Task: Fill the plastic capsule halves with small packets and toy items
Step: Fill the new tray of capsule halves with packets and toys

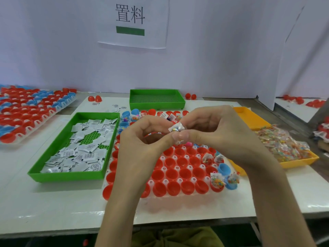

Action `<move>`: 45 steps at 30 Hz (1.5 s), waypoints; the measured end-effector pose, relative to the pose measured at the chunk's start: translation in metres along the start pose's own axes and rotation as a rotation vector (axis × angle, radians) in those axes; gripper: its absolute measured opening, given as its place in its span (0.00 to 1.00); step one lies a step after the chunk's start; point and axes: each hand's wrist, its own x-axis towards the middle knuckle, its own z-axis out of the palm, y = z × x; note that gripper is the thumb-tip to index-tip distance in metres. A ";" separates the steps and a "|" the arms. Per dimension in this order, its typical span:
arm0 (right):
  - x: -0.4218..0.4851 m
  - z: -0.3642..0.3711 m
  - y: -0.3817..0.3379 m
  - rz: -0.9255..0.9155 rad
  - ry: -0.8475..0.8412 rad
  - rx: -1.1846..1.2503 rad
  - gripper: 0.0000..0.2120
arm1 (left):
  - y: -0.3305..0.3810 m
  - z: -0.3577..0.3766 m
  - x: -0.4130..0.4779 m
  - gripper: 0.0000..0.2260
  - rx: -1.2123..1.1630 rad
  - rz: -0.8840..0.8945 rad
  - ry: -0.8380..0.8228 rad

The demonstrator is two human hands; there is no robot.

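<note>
Pinched between thumbs and curled fingers of left hand (142, 141) and right hand (224, 132): small toy packet (176, 128), above red capsule halves (179, 172), green tray (65, 176) left, yellow tray (244, 112) right.

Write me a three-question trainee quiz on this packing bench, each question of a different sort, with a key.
1. True or false: the far green tray holds white packets.
2. What do the left hand and right hand pinch between them? A) a small packet B) a blue capsule half C) a tray
3. Fill in: the empty capsule halves in the row nearest the person are ____.

Key: 1 false; 2 A; 3 red.
</note>
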 end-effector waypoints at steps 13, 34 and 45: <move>-0.002 0.027 0.019 -0.037 0.335 0.415 0.10 | 0.003 0.010 -0.003 0.06 0.003 0.087 0.002; -0.060 -0.014 0.039 0.124 0.194 -0.540 0.04 | -0.036 0.030 -0.012 0.32 0.929 -0.053 -0.643; -0.033 -0.001 0.067 0.150 0.263 -0.597 0.07 | -0.036 0.024 -0.009 0.36 0.798 -0.087 -0.567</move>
